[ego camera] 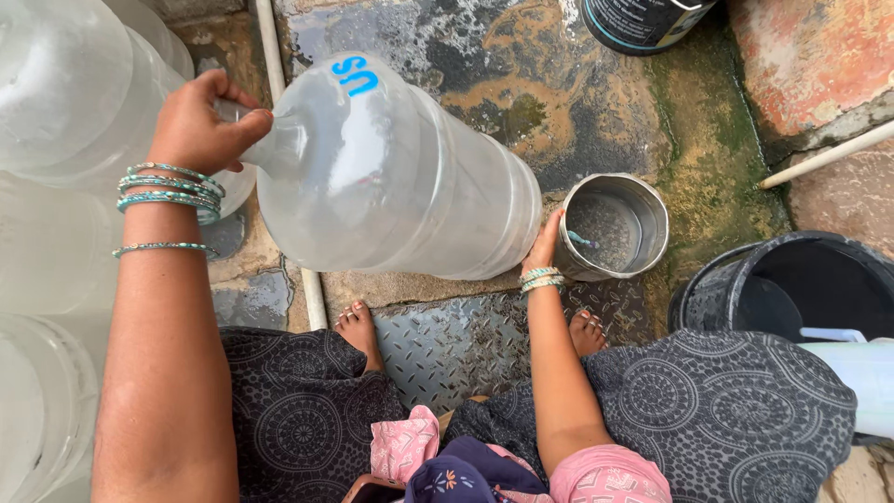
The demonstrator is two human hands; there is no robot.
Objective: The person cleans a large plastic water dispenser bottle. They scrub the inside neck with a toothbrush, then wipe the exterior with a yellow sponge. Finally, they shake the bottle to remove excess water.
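Clear jug (391, 177) lies gripped between left hand (200, 126) and right hand (545, 247).

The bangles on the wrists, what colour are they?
Turquoise with silver, the bangles show best in the head view.

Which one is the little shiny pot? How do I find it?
Start at the big clear water jug lying tilted in both hands. Just past its wide bottom, by the right hand, stands the small metal pot. It is silvery, unlike the black bucket nearby.
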